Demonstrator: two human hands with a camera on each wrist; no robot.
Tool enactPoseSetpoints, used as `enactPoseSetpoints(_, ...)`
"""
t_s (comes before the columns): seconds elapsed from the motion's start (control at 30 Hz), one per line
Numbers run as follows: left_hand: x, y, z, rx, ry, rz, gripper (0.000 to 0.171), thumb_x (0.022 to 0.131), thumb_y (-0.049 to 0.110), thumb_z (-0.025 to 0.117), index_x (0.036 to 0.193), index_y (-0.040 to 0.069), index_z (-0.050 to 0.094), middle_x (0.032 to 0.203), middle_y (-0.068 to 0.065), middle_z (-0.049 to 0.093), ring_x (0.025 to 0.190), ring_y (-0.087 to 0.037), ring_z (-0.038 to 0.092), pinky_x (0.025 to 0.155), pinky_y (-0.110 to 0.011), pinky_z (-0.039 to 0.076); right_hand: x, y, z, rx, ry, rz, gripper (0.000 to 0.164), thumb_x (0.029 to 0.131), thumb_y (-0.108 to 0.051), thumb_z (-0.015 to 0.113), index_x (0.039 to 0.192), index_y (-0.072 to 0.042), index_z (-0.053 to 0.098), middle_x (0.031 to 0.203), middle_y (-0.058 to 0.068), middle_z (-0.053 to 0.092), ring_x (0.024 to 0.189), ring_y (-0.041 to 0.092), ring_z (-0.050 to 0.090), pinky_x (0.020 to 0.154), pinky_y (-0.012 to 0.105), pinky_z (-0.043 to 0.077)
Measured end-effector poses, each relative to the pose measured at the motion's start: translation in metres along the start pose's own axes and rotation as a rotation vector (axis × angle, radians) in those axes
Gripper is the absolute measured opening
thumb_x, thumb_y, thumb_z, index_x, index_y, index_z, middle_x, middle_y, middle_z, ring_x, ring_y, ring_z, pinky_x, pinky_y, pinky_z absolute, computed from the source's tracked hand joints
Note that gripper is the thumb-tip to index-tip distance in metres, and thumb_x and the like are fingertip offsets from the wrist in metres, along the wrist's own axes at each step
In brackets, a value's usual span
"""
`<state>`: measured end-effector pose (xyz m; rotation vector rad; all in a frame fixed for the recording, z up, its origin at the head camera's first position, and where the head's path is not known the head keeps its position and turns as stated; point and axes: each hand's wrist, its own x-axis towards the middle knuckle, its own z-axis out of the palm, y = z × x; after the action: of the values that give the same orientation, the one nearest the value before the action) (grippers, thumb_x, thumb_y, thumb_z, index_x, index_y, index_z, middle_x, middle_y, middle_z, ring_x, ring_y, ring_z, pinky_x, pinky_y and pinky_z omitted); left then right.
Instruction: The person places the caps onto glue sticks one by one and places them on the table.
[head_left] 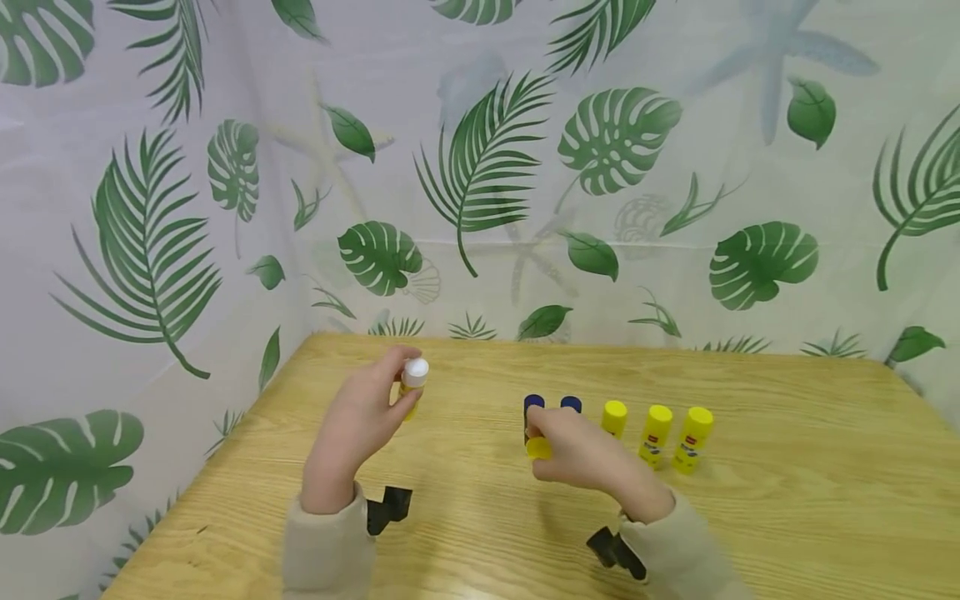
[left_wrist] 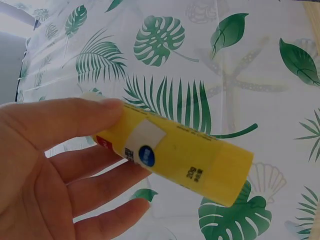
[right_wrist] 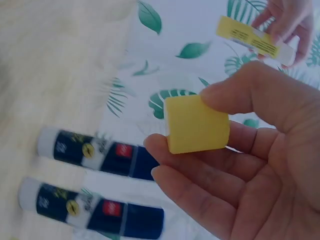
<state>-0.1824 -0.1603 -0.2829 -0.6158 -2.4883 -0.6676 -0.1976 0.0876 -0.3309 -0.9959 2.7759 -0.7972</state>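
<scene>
On the left, over the table, my left hand (head_left: 358, 410) grips an uncapped yellow glue stick (left_wrist: 185, 152) between thumb and fingers. Its white top (head_left: 416, 372) points up in the head view. My right hand (head_left: 581, 446) pinches a loose yellow cap (right_wrist: 197, 124) between thumb and fingers, apart from the glue stick. Just beyond that hand stand two dark blue glue sticks, a left one (right_wrist: 95, 152) and a right one (right_wrist: 92, 210), both upright with caps on. The right hand partly hides them in the head view.
Three capped yellow glue sticks stand upright right of the blue ones: one nearest them (head_left: 614, 417), a middle one (head_left: 656, 433) and an outer one (head_left: 693, 439). All stand on a wooden table (head_left: 795, 475). A leaf-patterned cloth (head_left: 517, 292) hangs behind and along the left side.
</scene>
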Motion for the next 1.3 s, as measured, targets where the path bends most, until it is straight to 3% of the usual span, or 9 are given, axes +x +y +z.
enactPoseSetpoints(0.37,0.011,0.021,0.018,-0.04,-0.026,0.067,0.033,0.077,0.002,0.067,0.107,0.004,0.053,0.09,-0.006,0.062,0.069,-0.015,0.053,0.062,-0.03,0.044,-0.02,0.009,-0.025,-0.035,0.122,-0.048,0.018,0.072,-0.004,0.065,0.081,-0.009,0.05,0.068,-0.004,0.046,0.059,0.011,0.039,0.052,0.024,0.037)
enactPoseSetpoints(0.6,0.019,0.04,0.03,-0.092,-0.048,0.099,0.034,0.078,0.004,0.066,0.11,0.004,0.053,0.096,-0.006,0.062,0.077,-0.015,0.056,0.065,-0.031,0.044,-0.031,0.009,-0.033,-0.041,0.164,-0.017,0.019,0.073,-0.005,0.066,0.084,-0.01,0.052,0.076,-0.004,0.051,0.067,0.012,0.045,0.06,0.027,0.04)
enactPoseSetpoints(0.83,0.025,0.057,0.045,-0.119,-0.075,0.187,0.033,0.078,0.004,0.066,0.109,0.005,0.053,0.096,-0.006,0.062,0.077,-0.014,0.057,0.065,-0.029,0.045,-0.042,0.008,-0.041,-0.029,0.216,-0.03,0.02,0.071,-0.003,0.067,0.085,-0.009,0.054,0.079,-0.003,0.055,0.068,0.012,0.046,0.059,0.027,0.042)
enactPoseSetpoints(1.1,0.026,0.065,0.059,-0.103,-0.131,0.236,0.034,0.079,0.008,0.066,0.11,0.006,0.052,0.098,-0.005,0.062,0.078,-0.015,0.059,0.065,-0.026,0.046,-0.046,0.004,-0.043,-0.019,0.286,-0.105,0.021,0.072,-0.002,0.068,0.088,-0.008,0.055,0.083,-0.002,0.058,0.074,0.012,0.055,0.064,0.029,0.047)
enactPoseSetpoints(1.3,0.025,0.067,0.067,-0.094,-0.107,0.276,0.035,0.08,0.007,0.064,0.112,0.004,0.051,0.099,-0.007,0.061,0.078,-0.015,0.06,0.065,-0.025,0.047,-0.046,0.001,-0.042,-0.063,0.388,-0.113,0.022,0.074,-0.004,0.069,0.093,-0.005,0.059,0.088,0.001,0.059,0.079,0.016,0.055,0.068,0.033,0.047)
